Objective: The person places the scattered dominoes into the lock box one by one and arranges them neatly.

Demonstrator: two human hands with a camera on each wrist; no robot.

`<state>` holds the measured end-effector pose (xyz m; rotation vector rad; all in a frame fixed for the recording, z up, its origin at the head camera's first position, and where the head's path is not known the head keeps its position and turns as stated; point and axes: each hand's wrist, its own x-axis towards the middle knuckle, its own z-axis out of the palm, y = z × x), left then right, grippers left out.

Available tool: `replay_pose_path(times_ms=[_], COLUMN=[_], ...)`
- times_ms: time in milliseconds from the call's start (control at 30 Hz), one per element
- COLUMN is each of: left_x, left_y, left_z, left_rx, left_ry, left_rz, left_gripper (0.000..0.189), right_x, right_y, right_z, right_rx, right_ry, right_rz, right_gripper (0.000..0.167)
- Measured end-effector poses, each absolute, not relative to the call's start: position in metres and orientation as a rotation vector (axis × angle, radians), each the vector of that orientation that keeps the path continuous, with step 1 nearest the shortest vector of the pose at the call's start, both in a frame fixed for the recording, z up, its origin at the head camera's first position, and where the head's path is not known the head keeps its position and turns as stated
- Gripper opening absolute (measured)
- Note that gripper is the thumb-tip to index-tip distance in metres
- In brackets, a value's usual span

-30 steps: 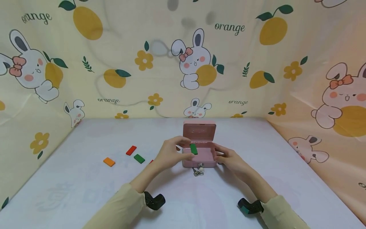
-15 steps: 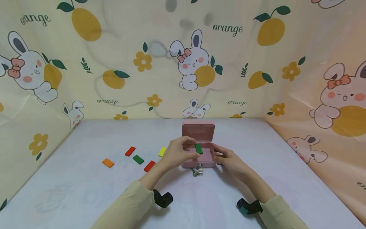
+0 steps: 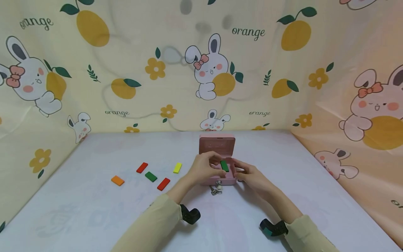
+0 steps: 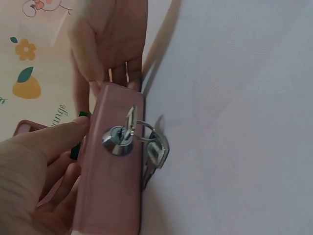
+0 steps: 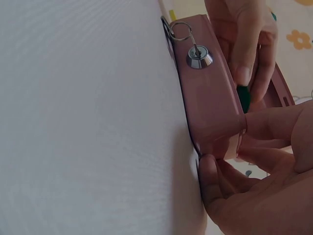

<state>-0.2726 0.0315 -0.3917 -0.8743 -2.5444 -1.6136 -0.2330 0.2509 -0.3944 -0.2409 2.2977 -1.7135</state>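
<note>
A small pink cash box (image 3: 228, 182) stands on the white table with its lid (image 3: 217, 145) raised. My left hand (image 3: 203, 168) pinches a green domino-like block (image 3: 224, 166) between thumb and fingers, within the box's opening. Whether the block touches the floor of the box is hard to tell. At the box's right side, my right hand (image 3: 258, 179) grips the wall; in the right wrist view one finger lies over the top edge and others lie at the outside and lower edge. A key sits in the front lock (image 4: 117, 140), with a second key (image 4: 156, 151) hanging from its ring.
Left of the box, several loose blocks lie flat: a yellow block (image 3: 177, 168), a red block (image 3: 163, 184), another red block (image 3: 142, 167), a green block (image 3: 151, 176) and an orange block (image 3: 118, 180). A printed cloth (image 3: 138, 42) walls the table at the back and sides.
My left hand has moved right with the green block, further across the box's opening. The yellow block and the nearer red block have come into full view. My right hand stays on the box.
</note>
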Motion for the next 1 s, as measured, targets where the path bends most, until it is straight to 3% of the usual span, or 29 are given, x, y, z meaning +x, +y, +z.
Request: replay_pose_path(times_ms=[1000], left_x=[-0.283], left_y=[0.062], left_z=[-0.399], left_rx=[-0.755], left_ry=[-2.853], left_rz=[-1.262], left_gripper=[0.040], right_x=[-0.233], right_y=[0.250], right_z=[-0.396], right_rx=[-0.262], right_ry=[2.311], right_rz=[-1.712], right_gripper=[0.058])
